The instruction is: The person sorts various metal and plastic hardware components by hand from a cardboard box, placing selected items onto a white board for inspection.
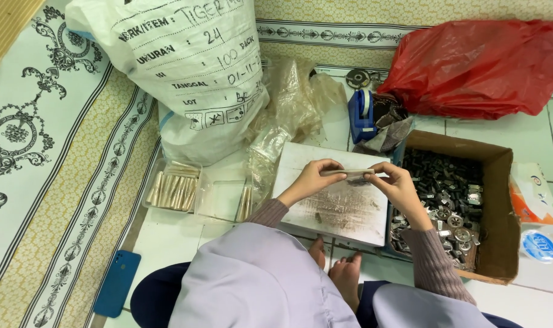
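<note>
My left hand (pixel 311 180) and my right hand (pixel 393 182) hold between them a thin, pale wrapped stick (pixel 347 173), one hand at each end. They hover just above a smudged white board (pixel 325 209) on the floor. Right of the board stands a brown cardboard box (pixel 501 206) holding several small dark and silver metal pieces (pixel 443 194). Left of the board, a clear plastic tray (pixel 200 193) holds several finished wrapped sticks (pixel 171 188).
A large white woven sack (pixel 191 67) stands behind the tray, with crumpled clear plastic bags (pixel 291 106) beside it. A blue tape dispenser (pixel 361 115) and a red plastic bag (pixel 483 67) lie behind the box. A blue phone (pixel 117 282) rests at lower left. My bare feet (pixel 343 270) are tucked under the board's near edge.
</note>
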